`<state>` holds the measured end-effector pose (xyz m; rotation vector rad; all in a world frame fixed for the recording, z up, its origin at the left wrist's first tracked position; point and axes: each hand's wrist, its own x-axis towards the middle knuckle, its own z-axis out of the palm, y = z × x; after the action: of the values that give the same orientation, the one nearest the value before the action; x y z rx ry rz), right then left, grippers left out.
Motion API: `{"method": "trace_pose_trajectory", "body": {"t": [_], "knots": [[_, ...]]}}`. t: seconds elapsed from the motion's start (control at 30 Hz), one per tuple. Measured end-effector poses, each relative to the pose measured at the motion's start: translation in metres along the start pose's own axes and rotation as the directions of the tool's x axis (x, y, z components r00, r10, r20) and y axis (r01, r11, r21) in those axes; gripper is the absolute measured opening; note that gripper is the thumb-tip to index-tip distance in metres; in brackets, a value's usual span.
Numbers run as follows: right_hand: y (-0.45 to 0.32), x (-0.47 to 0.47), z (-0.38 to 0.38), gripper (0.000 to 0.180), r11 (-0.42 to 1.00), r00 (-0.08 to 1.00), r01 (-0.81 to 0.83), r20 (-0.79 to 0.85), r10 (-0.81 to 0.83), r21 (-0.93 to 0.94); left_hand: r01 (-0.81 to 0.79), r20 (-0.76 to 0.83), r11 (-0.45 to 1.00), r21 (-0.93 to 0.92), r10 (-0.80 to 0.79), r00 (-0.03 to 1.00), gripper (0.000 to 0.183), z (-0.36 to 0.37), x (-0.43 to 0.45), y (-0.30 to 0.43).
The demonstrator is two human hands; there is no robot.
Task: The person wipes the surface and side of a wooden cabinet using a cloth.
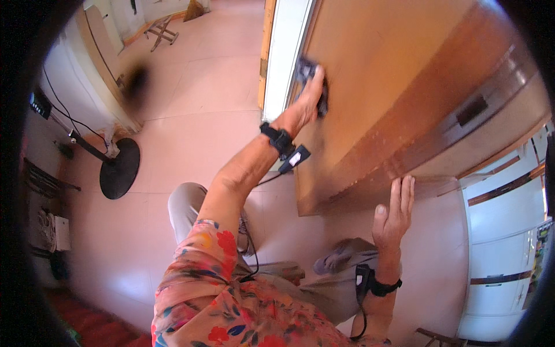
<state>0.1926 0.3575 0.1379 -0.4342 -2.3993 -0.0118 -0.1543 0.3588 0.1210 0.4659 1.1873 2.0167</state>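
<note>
My left hand (310, 93) presses a dark cloth (321, 102) against the upper left part of a brown wooden panel (368, 86), close to its edge beside a white frame. The cloth is blurred and partly hidden under the hand. Lower right, my right hand (393, 212) is raised with its fingers extended and thumb apart, nothing in it. Its fingertips are at the glossy lower edge of the wooden piece; whether they touch it is unclear. Both wrists wear black straps with small cabled devices.
A round black stand base (120, 169) with a pole and cables is on the floor at left. A folding wooden stool (161, 34) and a broom (194, 11) are at the top left. White cabinets (498, 251) line the right side. Part of another stool (438, 337) shows at bottom right.
</note>
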Motion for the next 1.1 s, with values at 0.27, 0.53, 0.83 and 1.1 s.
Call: {"method": "trace_pose_trajectory", "body": {"t": [0.27, 0.53, 0.83, 1.1], "knots": [[-0.006, 0.0, -0.002, 0.056, 0.999, 0.998, -0.049, 0.029, 0.049, -0.006, -0.67, 0.393, 0.649, 0.36, 0.546, 0.74, 0.092, 0.09, -0.145, 0.079], [-0.002, -0.001, 0.005, 0.055, 1.0, 1.0, -0.019, -0.02, 0.019, -0.001, -0.581, 0.209, 0.633, 0.512, 0.564, 0.799, 0.06, 0.045, -0.203, -0.082], [0.001, -0.002, 0.008, 0.052, 0.999, 0.999, -0.035, -0.042, 0.035, 0.0, -0.599, 0.18, 0.672, 0.436, 0.587, 0.79, 0.044, 0.061, -0.204, -0.048], [0.001, -0.004, 0.006, 0.05, 0.997, 0.996, -0.083, 0.015, 0.083, 0.002, -0.879, 0.654, -0.244, 0.411, 0.75, 0.097, 0.051, 0.085, -0.176, 0.02]]}}
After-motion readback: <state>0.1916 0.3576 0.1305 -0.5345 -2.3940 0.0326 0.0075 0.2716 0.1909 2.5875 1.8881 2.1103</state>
